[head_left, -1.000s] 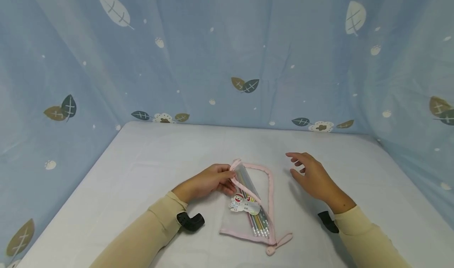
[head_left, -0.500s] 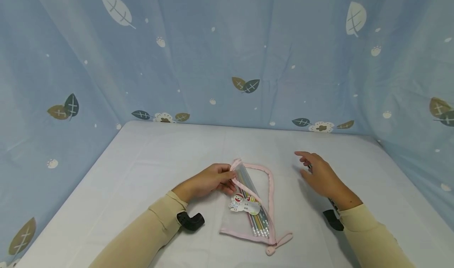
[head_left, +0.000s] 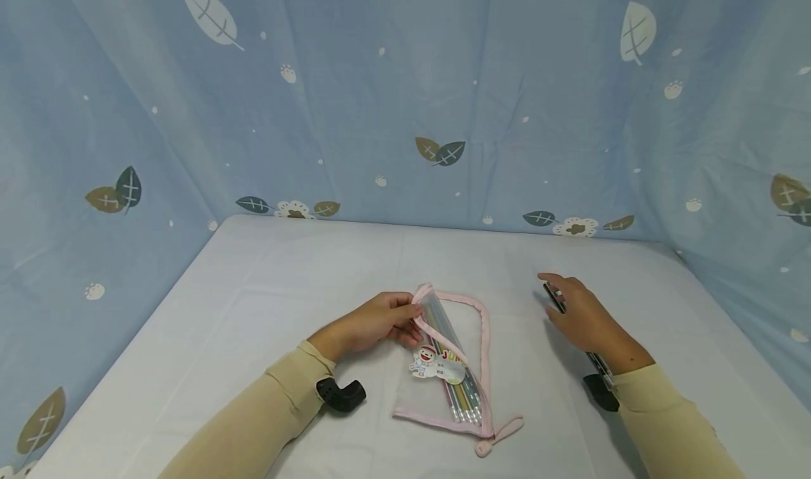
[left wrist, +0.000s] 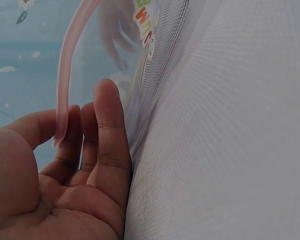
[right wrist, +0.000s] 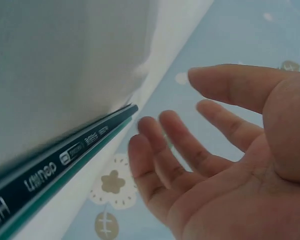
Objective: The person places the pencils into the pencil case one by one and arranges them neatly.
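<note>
A see-through pencil case [head_left: 426, 401] with pink trim lies on the white cloth, a cartoon label on its front. Several pencils [head_left: 465, 401] show inside it. My left hand [head_left: 374, 322] pinches the case's pink edge [left wrist: 63, 85] between thumb and fingers, lifting its upper left corner. To the right, my right hand [head_left: 579, 317] hovers over dark pencils [head_left: 555, 297], its fingers loosely bent with nothing between them. In the right wrist view these pencils [right wrist: 65, 157], marked HB, lie on the cloth beside the fingertips; the head view has them partly hidden by the hand.
A pink zipper pull [head_left: 484, 448] with a loop sticks out at the case's lower right corner. White cloth [head_left: 304, 268] covers the table. Blue leaf-print curtain [head_left: 380, 98] stands behind it and at both sides. Black wrist mounts [head_left: 341, 396] sit on both sleeves.
My right hand has shifted rightward, and the dark pencils under it have come into sight. My left hand and the pencil case have stayed in place.
</note>
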{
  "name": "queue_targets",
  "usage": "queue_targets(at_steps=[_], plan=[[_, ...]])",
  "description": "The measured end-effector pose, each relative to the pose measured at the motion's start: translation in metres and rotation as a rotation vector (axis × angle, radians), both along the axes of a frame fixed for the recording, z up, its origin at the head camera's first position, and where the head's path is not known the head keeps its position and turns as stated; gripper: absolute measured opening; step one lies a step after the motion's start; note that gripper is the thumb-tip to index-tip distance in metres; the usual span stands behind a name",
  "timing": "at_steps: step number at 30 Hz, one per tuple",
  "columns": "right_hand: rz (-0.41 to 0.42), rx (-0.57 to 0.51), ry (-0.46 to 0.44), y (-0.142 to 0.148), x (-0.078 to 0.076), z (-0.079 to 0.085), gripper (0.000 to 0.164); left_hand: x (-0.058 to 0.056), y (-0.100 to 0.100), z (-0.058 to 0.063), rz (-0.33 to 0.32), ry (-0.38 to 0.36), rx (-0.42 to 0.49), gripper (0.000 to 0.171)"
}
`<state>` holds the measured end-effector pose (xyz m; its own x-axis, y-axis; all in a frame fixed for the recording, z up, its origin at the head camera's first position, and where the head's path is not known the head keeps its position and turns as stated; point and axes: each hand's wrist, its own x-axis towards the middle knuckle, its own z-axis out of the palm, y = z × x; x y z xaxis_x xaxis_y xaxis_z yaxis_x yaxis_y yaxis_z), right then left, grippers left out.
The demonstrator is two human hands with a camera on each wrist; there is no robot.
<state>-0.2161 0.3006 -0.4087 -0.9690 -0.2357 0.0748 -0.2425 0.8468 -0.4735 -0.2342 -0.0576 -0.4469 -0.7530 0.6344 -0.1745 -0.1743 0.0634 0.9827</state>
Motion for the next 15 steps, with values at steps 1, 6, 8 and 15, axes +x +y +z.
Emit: queue_targets(at_steps=[1,6,8,15], plan=[[-0.005,0.007,-0.006,0.0006,0.0,-0.0003,0.061,0.0001,0.0001,0.0002,0.0,-0.001,-0.001,0.02],[-0.016,0.026,-0.028,0.0039,-0.0015,-0.0027,0.064,0.0005,0.0002,0.0009,-0.001,-0.006,0.002,0.021],[-0.016,0.03,-0.032,0.005,-0.0027,-0.0038,0.064,0.0009,0.0002,0.0015,-0.002,-0.005,0.003,0.02],[0.002,0.036,-0.033,0.0092,-0.0058,-0.0064,0.066,0.0014,0.0002,0.0039,0.0,-0.005,-0.007,0.02]])
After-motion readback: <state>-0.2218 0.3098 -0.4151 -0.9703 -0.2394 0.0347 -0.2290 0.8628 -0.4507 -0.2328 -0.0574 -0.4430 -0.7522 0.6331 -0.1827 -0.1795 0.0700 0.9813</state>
